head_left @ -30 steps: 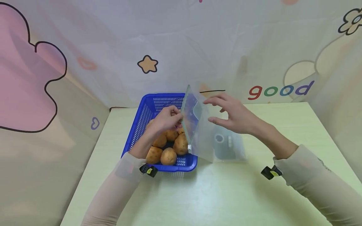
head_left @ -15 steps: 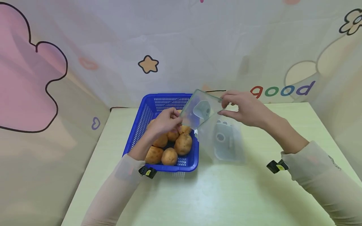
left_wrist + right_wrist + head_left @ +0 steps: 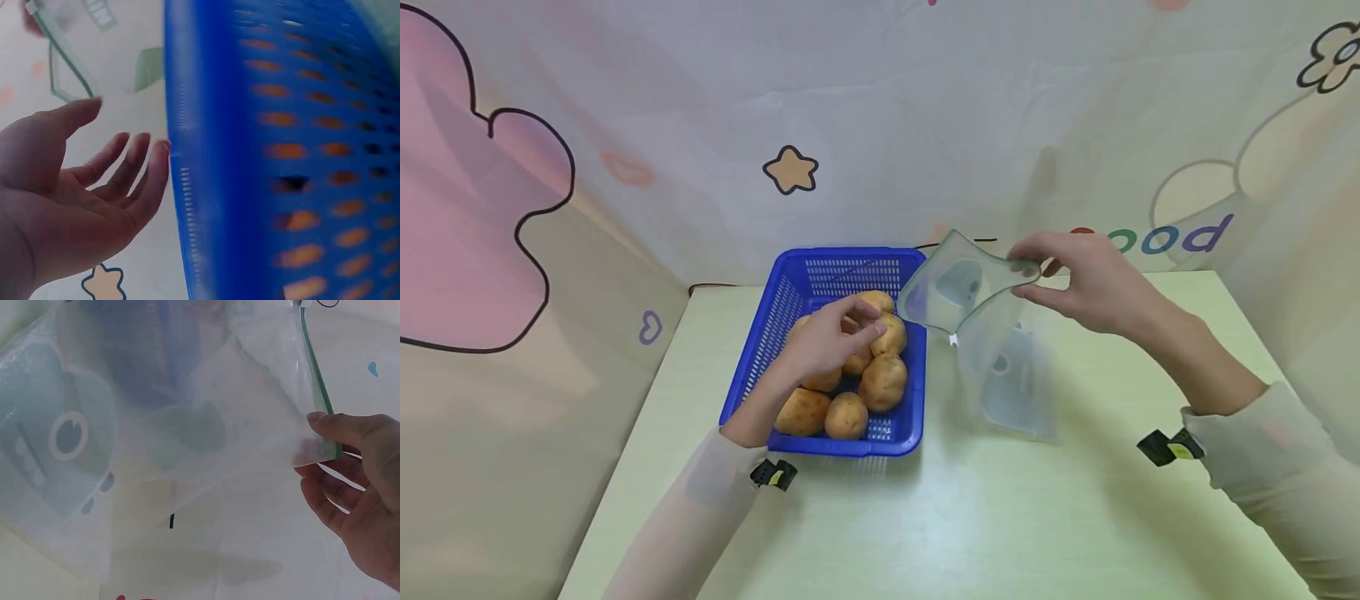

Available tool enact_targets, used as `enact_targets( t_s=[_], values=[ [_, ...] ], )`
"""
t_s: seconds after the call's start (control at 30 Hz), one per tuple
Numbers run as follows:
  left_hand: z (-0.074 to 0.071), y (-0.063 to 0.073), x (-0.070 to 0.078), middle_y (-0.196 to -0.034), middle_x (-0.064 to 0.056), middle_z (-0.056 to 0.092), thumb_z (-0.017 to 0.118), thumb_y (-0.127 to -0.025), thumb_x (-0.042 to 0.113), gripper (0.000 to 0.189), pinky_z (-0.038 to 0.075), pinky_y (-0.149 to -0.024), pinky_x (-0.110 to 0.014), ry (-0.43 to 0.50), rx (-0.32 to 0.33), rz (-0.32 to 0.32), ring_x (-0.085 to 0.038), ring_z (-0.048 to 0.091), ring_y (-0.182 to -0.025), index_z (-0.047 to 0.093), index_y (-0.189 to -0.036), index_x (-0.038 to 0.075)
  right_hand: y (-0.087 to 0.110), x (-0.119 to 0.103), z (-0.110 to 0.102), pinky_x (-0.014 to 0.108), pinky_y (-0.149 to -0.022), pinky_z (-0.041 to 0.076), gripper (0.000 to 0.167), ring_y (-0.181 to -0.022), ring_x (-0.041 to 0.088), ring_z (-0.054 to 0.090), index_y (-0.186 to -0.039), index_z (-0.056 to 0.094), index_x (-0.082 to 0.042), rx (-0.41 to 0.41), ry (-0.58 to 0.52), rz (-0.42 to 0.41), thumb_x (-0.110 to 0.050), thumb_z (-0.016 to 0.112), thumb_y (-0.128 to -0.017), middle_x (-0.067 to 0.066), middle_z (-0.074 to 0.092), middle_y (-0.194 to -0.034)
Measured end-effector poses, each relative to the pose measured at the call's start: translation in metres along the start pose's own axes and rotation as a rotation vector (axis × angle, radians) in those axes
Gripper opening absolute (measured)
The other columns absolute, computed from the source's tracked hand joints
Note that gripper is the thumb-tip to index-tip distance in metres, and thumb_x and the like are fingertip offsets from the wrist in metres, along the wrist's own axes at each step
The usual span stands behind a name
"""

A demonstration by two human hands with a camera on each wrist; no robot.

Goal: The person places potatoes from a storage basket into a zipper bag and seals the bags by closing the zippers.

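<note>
A translucent zip bag (image 3: 1011, 367) with a green-edged mouth and a printed cartoon face hangs at the right of the basket, its mouth spread apart. My right hand (image 3: 1082, 279) pinches the right corner of that mouth between thumb and fingers; the right wrist view shows the same pinch on the bag (image 3: 187, 437). Over the potatoes (image 3: 883, 383) hovers my left hand (image 3: 831, 337), fingers loosely bent and holding nothing. In the left wrist view the left hand (image 3: 94, 181) has its fingers spread beside the blue basket (image 3: 212, 156).
The blue perforated basket (image 3: 917, 417) holds several potatoes and stands on the pale green table (image 3: 1000, 517). Behind the table hangs a printed cloth backdrop (image 3: 880, 125). The bag's white slider (image 3: 953, 339) sits on the near edge of its mouth.
The right hand took hold of the bag's mouth and drew it to the right, spreading it wide. The left hand let go of the bag and moved slightly left over the potatoes.
</note>
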State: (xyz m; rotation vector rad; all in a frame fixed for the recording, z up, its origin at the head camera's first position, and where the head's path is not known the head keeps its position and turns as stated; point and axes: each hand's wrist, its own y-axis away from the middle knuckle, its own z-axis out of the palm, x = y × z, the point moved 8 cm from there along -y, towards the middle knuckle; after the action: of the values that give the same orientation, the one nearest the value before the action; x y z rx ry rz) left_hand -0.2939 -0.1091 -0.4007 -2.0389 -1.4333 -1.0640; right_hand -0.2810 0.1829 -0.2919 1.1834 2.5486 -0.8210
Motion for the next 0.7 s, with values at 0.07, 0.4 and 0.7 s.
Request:
enact_targets(
  t_s=[0.07, 0.4, 0.7],
  values=[
    [0.006, 0.004, -0.001, -0.127, -0.01, 0.068, 0.072, -0.103, 0.036, 0.045, 0.057, -0.099, -0.043, -0.097, -0.015, 0.021, -0.029, 0.064, -0.12, 0.062, -0.136, 0.006, 0.001, -0.003, 0.0, 0.035, -0.085, 0.056, 0.041, -0.09, 0.02, 0.07, -0.123, 0.073, -0.006, -0.02, 0.028, -0.013, -0.004, 0.089, -0.085, 0.004, 0.077, -0.112],
    [0.045, 0.01, -0.017, -0.128, -0.013, 0.058, 0.082, -0.095, 0.032, 0.054, 0.054, -0.098, -0.042, -0.381, -0.054, 0.027, -0.026, 0.056, -0.111, 0.062, -0.136, 0.004, 0.006, -0.013, 0.023, 0.045, -0.083, 0.06, 0.038, -0.097, 0.022, 0.069, -0.122, 0.073, -0.004, -0.136, 0.05, -0.068, -0.007, 0.088, -0.087, 0.005, 0.075, -0.111],
    [0.039, 0.011, -0.016, -0.127, -0.012, 0.059, 0.083, -0.093, 0.032, 0.058, 0.053, -0.101, -0.042, -0.339, -0.025, 0.028, -0.026, 0.057, -0.115, 0.06, -0.136, 0.001, 0.006, -0.01, 0.032, 0.043, -0.082, 0.06, 0.039, -0.096, 0.021, 0.068, -0.123, 0.073, -0.003, -0.12, 0.027, -0.075, -0.006, 0.088, -0.087, 0.006, 0.074, -0.11]
  ],
)
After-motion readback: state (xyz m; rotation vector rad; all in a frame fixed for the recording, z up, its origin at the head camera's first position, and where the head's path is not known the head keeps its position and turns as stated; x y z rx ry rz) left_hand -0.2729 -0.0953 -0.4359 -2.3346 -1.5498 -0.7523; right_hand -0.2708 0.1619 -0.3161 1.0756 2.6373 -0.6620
